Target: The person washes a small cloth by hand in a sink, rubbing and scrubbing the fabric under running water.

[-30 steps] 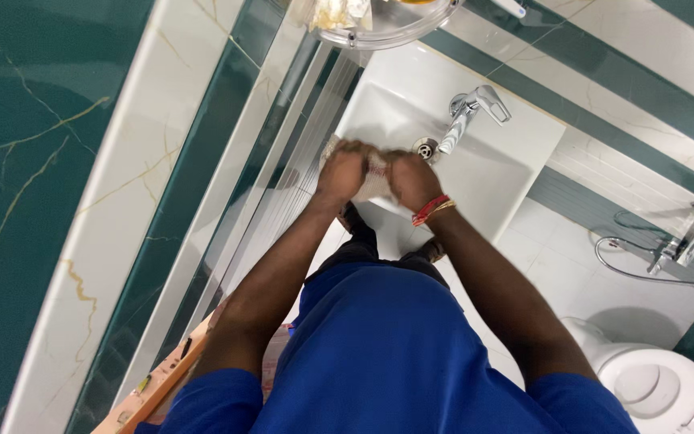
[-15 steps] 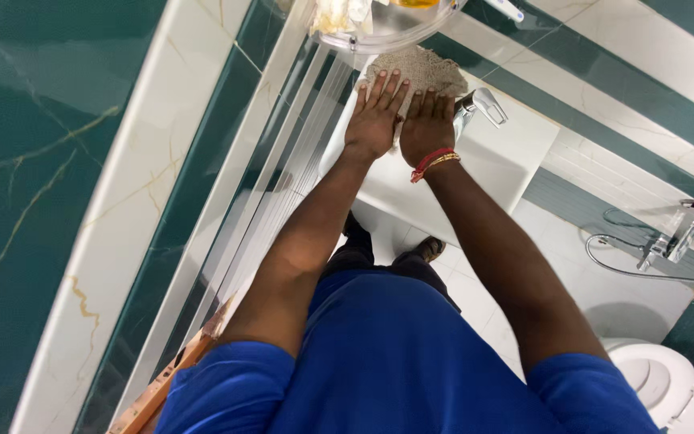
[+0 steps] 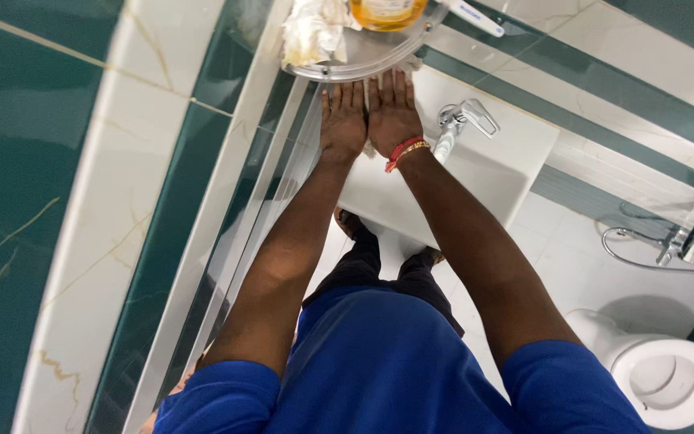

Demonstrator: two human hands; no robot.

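Two hands lie flat and side by side at the rear edge of the washbasin (image 3: 487, 165), directly under the front rim of a round glass shelf (image 3: 375, 60). The left hand (image 3: 343, 116) and right hand (image 3: 393, 108) both have their fingers straight and together, palms down; neither is clenched or closed around anything. A frayed beige cloth (image 3: 372, 149) shows only as a small fringe at the heels of the hands. The rest appears to lie beneath the palms, pressed against the basin's back ledge, though its extent is hidden. The right wrist carries a red and gold bracelet (image 3: 405, 150).

Progress, as a judgement: the work looks like wiping, now at the far rim. The visible bowl and right-hand ledge appear white and free of marks. Whether the area under the hands, or the shelf above, has been covered cannot be told.

A chrome mixer tap (image 3: 461, 120) stands just right of the right hand, apart from it. On the shelf are a yellow bottle (image 3: 387, 10) and a crumpled pale wad (image 3: 312, 32).

Room: a bathroom with green marble-effect wall tiles (image 3: 34, 161) banded in white, a white tiled floor (image 3: 588, 265), a white toilet (image 3: 668, 382) at lower right, and a wall tap with hose (image 3: 692, 233) above it.
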